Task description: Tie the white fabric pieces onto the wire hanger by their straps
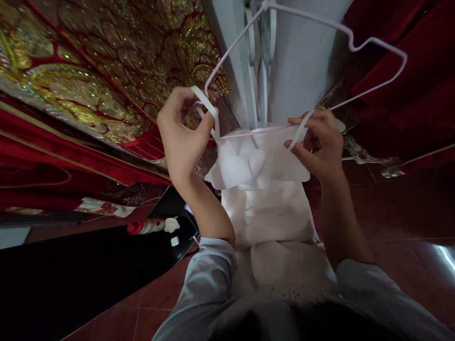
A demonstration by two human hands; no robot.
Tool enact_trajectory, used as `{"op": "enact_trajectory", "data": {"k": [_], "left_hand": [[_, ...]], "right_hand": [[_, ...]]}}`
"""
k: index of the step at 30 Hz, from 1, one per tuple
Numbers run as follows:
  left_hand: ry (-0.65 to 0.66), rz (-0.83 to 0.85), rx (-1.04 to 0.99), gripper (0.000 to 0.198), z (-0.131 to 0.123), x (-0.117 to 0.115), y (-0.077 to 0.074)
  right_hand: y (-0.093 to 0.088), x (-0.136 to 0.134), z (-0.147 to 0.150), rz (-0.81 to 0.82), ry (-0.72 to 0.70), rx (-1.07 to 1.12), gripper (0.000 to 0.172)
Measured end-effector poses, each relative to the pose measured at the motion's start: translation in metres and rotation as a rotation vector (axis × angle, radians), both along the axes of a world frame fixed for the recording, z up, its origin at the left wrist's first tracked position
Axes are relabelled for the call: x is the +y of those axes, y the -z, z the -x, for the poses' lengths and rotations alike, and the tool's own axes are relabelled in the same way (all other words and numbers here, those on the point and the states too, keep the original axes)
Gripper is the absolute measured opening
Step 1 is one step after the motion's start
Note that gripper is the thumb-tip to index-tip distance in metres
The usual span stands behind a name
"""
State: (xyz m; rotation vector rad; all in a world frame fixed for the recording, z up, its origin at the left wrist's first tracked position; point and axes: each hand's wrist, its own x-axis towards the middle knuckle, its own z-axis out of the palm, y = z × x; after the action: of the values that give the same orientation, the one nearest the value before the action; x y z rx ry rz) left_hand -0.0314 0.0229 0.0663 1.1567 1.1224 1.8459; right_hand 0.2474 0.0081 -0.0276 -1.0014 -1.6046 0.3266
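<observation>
A thin lilac hanger (307,16) is tilted in front of me, its lower bar running across between my hands. Below that bar lies a white garment (263,166) of soft, slightly sheer cloth, draped down toward my lap. My left hand (185,132) is by the hanger's left corner, with a white strap (207,101) looped round its thumb and fingers. My right hand (320,142) is near the bar's right part, a second white strap (300,130) stretched between thumb and fingertips. Part of the left fingers is hidden behind the hand.
Red and gold sequined garments (135,61) hang at the left, and dark red cloth (408,71) hangs at the right. A black table (88,265) at the lower left holds a red-capped bottle (145,226) and a small white case (175,241). Red tiles (391,203) cover the floor.
</observation>
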Motion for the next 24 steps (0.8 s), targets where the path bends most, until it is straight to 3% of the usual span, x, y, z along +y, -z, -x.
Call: {"op": "enact_trajectory", "data": {"k": [3,6,9,11,14,16,19,24], "left_hand": [[0.044,0.036,0.224,0.028,0.002,0.009,-0.001],[-0.009,0.045,0.283,0.041,0.012,0.009,0.015],[-0.065,0.035,0.005,0.035,0.011,0.001,0.046],[-0.047,0.032,-0.231,0.019,-0.001,-0.005,0.069],[0.031,-0.06,-0.317,0.027,-0.028,-0.012,0.091],[0.018,-0.118,-0.265,0.03,-0.042,-0.015,0.093],[-0.04,-0.159,-0.205,0.026,-0.049,-0.018,0.084],[-0.103,-0.144,-0.141,0.033,-0.048,-0.023,0.073]], "right_hand": [[-0.001,-0.001,-0.005,0.017,-0.002,0.008,0.048],[-0.002,-0.002,-0.008,0.024,-0.011,-0.006,0.052],[0.0,-0.003,-0.005,0.014,-0.018,-0.028,0.052],[0.002,-0.004,0.002,0.018,-0.015,-0.037,0.052],[0.002,-0.007,0.013,0.01,0.002,-0.031,0.054],[0.003,-0.009,0.014,-0.013,0.016,-0.045,0.056],[0.009,-0.001,-0.004,-0.091,0.068,-0.013,0.057],[0.018,0.047,-0.066,-0.45,0.235,0.379,0.055]]}}
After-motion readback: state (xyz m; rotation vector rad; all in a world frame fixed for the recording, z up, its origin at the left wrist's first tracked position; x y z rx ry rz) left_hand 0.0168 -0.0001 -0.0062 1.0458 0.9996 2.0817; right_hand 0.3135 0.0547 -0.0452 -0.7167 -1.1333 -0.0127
